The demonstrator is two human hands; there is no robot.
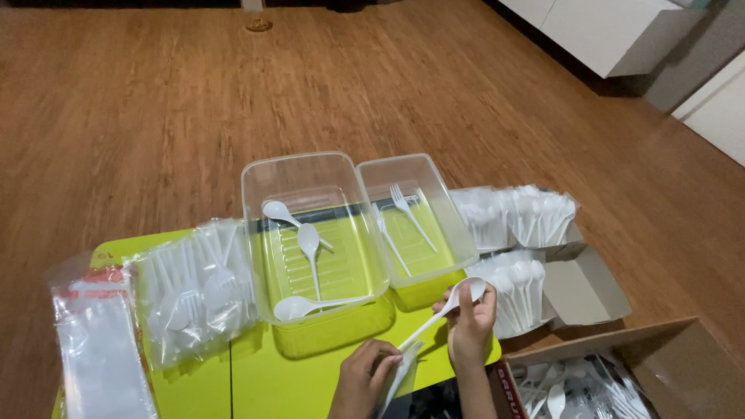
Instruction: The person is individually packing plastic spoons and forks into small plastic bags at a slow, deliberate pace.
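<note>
Between right hand (471, 330) fingers, white spoon (450, 310), left hand (363, 380) gripping fork (400, 371)

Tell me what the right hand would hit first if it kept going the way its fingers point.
The right hand points up and away, holding a white plastic spoon. Straight on, it would probably first meet the near wall of the smaller clear container holding forks, though depth is hard to judge.

head view, looking down, close over table (202, 380)
</note>
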